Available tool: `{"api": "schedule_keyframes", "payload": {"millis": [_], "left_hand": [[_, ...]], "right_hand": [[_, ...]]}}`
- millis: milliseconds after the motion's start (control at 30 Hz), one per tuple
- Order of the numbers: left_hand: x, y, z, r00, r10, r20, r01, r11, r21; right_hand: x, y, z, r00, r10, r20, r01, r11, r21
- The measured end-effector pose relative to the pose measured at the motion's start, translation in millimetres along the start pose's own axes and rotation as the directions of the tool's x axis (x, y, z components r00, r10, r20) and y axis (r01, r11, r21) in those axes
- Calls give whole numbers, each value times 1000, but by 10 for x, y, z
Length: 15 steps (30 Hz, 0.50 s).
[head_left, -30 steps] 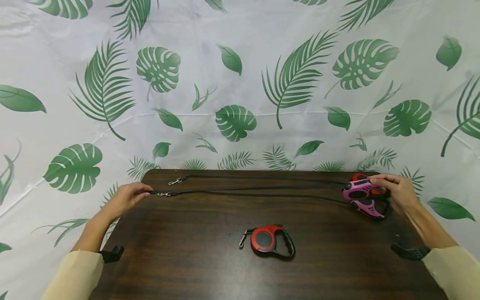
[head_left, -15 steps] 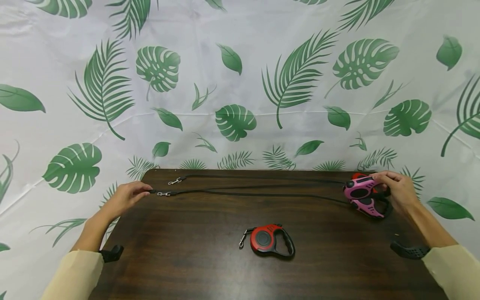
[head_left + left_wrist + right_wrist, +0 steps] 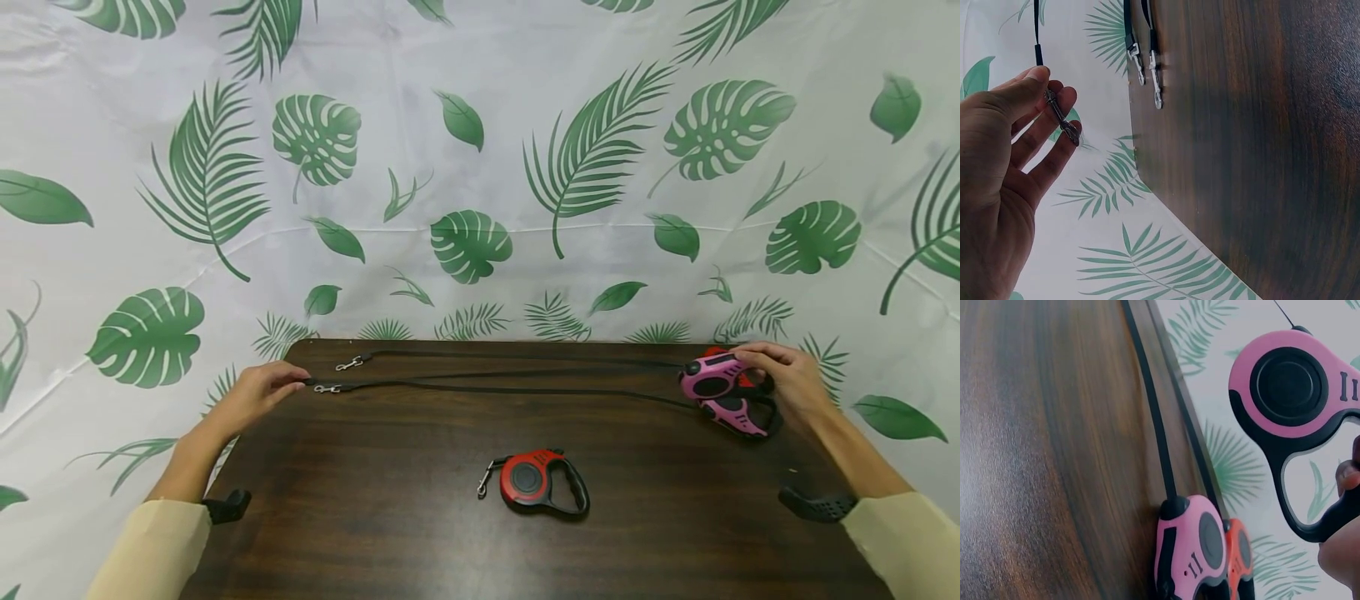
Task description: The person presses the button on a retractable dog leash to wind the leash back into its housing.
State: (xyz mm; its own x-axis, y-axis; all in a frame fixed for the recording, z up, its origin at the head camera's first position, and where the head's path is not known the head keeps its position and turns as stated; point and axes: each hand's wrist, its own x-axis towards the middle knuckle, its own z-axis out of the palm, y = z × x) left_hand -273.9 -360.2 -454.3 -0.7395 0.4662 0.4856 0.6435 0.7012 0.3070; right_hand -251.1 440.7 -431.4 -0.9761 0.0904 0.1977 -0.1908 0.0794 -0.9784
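Note:
My right hand grips the black handle of a pink retractable dog leash, raised above the table's far right corner. Its black cord stretches across to the left, where my left hand pinches the end beside the metal snap clip, which lies against the fingers. Beneath the raised leash, a second pink leash lies on the table with its strap pulled out. Beside it sits an orange-red leash, partly hidden, its strap also drawn out leftward. Their two clips rest near my left hand, the front clip closest.
Another red retractable leash lies in the middle of the dark wooden table, its strap wound in and its clip pointing left. Behind the table's back edge hangs a white cloth with green leaves.
My right hand and the raised pink leash have shifted slightly left over the last half second. My left hand keeps its pinch, and the leashes on the table stay put.

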Motion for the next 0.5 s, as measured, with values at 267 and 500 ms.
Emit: {"api": "schedule_keyframes", "payload": {"millis": [267,500], "left_hand": [[33,40,18,1000,19,0,-19,1000,-18],[61,65,51,1000,7,25,-6,999,-35]], "right_hand": [[8,-8,69,999,-23,23,24,999,-46],[12,-41,162,1000,-7,24,10,993,-117]]}}
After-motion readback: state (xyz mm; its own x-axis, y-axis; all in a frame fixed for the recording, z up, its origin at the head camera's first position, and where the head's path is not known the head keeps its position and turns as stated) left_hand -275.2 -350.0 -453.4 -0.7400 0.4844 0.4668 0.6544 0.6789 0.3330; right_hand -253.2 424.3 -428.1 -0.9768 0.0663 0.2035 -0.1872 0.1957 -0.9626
